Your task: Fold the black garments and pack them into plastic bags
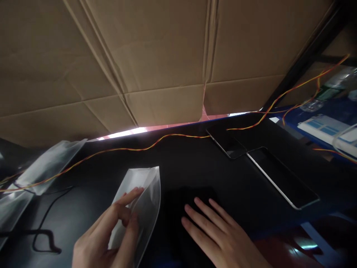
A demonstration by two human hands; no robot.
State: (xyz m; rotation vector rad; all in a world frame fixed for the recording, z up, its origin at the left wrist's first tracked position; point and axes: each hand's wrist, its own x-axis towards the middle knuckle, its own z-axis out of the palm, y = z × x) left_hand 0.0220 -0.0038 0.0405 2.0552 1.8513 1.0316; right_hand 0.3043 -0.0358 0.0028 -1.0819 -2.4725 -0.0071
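My left hand [111, 230] grips a whitish translucent pouch [150, 201], which looks like a thin protective sleeve. Its thumb presses from the near side while the index finger stretches along the pouch's gaping upper end. To the right, my right hand [217, 234] lies with fingers straight and slightly spread over a very dark patch of the black tabletop [178, 156]; whether that patch is a black object or a shadow I cannot tell. Beyond it lie two dark-screened phones, one flat phone [227, 143] farther back and a silver-edged phone [281, 176] nearer, almost touching at their corners.
More translucent sleeves [52, 163] lie at the left, near a black cord [41, 227]. A red-yellow twisted wire [167, 136] crosses the table's back. Behind stands a cardboard sheet [164, 48]. At right are a plastic bottle [323, 95] and a white-and-blue box [329, 130].
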